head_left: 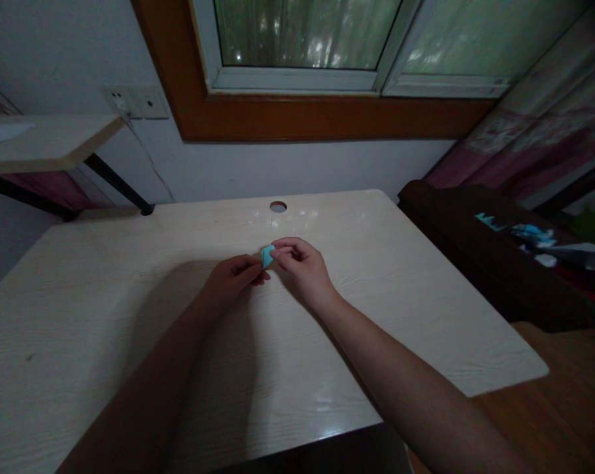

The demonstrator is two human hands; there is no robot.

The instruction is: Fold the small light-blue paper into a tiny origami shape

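Between my two hands, just above the desk, is a small light-blue piece of folded paper (pixel 267 256). My left hand (pixel 232 276) pinches its lower left side between thumb and fingers. From the other side, my right hand (pixel 302 264) grips its upper right edge with thumb and forefinger. Fingertips cover part of the paper, so its full shape is hidden. Underneath, the pale wood-grain desk top (pixel 366 289) carries the shadow of my left arm.
A round cable hole (pixel 278 207) sits near the desk's back edge. At the left stands a raised shelf (pixel 55 141) on black legs. Wall sockets (pixel 134 103) and a cord are behind it. To the right, a dark brown surface (pixel 480 263) holds assorted items beside a curtain (pixel 515 131).
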